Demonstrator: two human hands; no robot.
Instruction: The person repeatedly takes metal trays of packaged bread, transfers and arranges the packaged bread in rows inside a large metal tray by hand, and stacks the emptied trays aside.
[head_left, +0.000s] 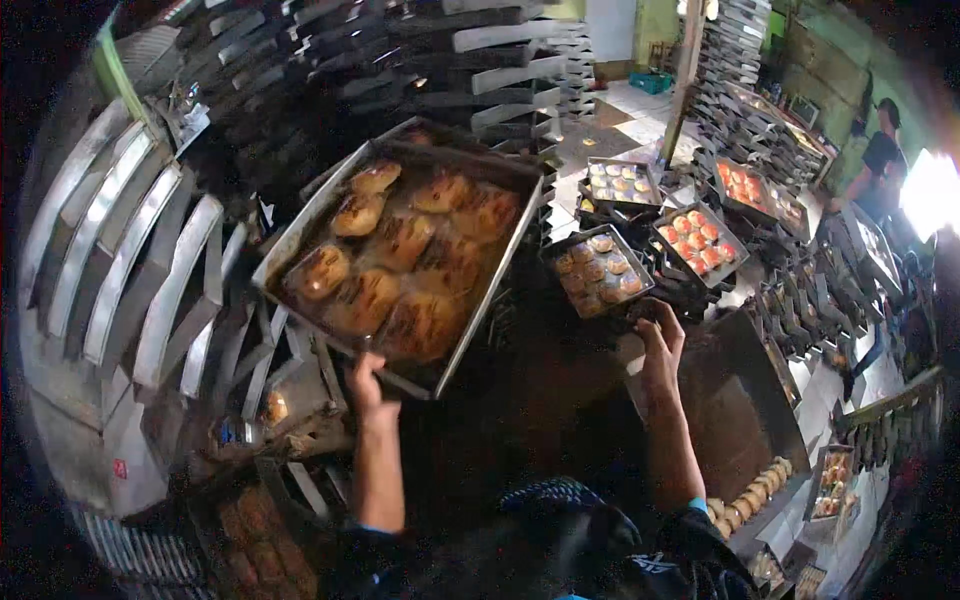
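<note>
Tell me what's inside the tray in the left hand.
The tray in the left hand holds browned buns with dark streaks on top. They hide most of its floor, and their undersides cannot be seen.

Light tiled floor (640, 130): teal crate (651, 82), metal tray stacks (572, 72).

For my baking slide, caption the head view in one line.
A bare left hand holds a grey, rectangular metal tray of browned, rounded buns; the bare right hand is apart from it.

Text: none legible.
White logo (650, 563) on dark shirt (590, 540), red mark (120, 468) lower left: both unreadable.
</note>
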